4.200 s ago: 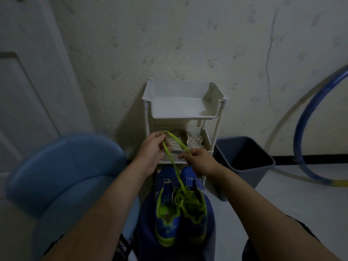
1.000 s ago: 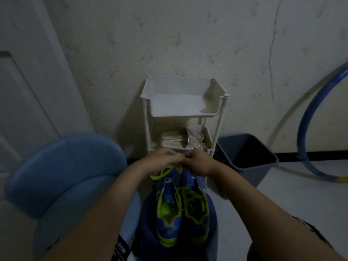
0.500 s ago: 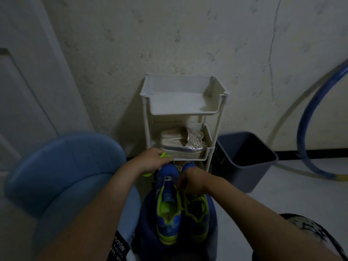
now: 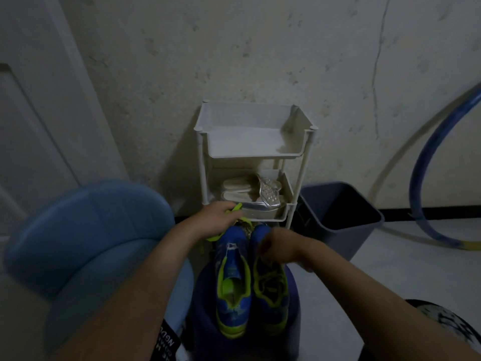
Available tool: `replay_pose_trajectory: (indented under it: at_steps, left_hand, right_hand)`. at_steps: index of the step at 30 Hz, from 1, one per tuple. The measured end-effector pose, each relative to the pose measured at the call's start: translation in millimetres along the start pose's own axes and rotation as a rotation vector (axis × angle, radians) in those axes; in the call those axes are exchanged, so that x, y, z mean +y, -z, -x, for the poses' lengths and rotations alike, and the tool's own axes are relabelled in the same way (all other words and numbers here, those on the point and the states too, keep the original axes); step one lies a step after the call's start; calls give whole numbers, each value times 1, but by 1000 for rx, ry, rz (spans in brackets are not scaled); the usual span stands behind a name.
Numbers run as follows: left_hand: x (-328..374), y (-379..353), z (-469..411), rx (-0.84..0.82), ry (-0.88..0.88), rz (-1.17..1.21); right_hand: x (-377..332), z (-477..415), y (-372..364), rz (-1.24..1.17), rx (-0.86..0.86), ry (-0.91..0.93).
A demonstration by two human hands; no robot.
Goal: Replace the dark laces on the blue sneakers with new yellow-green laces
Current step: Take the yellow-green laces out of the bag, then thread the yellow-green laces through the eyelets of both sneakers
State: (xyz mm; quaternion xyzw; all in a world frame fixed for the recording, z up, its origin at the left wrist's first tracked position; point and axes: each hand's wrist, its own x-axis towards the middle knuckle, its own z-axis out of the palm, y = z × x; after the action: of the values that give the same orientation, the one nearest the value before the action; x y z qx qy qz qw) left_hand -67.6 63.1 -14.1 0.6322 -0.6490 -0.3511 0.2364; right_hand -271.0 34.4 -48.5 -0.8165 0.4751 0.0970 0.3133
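Yellow-green lace [image 4: 235,208] bunched in left hand [image 4: 217,217], fingers curled shut round it, loose loop trailing below wrist toward left side; probably gathered up that way to keep slack clear of eyelets w/o tangling. Blue sneakers [image 4: 233,259] side by side, toes pointing away toward white rack [image 4: 250,134], resting on dark blue cushion or stool [image 4: 203,295] in front of person, not on floor; likely raised so eyelets sit within easy reach & in view. Left shoe: tongue exposed, no lace visible across it, so apparently unlaced for now. Right shoe: yellow-green lace already crossing upper part, looks partly or mostly threaded; exact eyelet count too dim to tell. Right hand [image 4: 279,247] down on front of right shoe, fingers bent & pressed together, seemingly pinching sth at toe-end eyelets; whether lace tip or shoe fabric, cannot tell, hidden under knuckles. No dark laces visible anywhere. Silver sandals [image 4: 263,195] on rack's lower shelf, grey bin [image 4: 338,220] to right, blue chair [image 4: 86,230] at left, all apart from work. Judged stage: right shoe near done, left one next, approx halfway.
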Motion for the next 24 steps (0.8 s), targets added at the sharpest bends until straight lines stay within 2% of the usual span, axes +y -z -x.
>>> replay_pose_trajectory:
  at_steps: [2,4,6,8,11,14,16,18,21,24]
  left_hand:
    - [1,-4,-3,17,-22,25]
    - [5,-7,-5,41,-41,50]
    - [12,-10,-6,57,-52,64]
    - [18,-14,-8,44,-32,80]
    - [24,-23,-9,-83,65,242]
    - [22,-35,-12,-345,221,552]
    - [23,-44,-13,-500,269,515]
    - [23,-50,-13,-572,293,369]
    - [17,-46,-15,-463,350,215]
    - [11,-35,-20,-151,253,111]
  right_hand:
    - [-6,5,12,-449,69,-65]
    - [-10,7,19,-837,33,-106]
    - [-14,3,20,-1071,37,-108]
    - [-17,-1,21,-1175,142,-109]
    - [-18,-5,24,-1239,318,-139]
    - [-10,-8,30,-1262,485,-192]
    - [-3,-7,34,-1268,524,-182]
    - [2,-5,35,-1272,477,-138]
    - [12,-6,34,-1109,394,-111]
    - [15,-11,31,-823,337,-55]
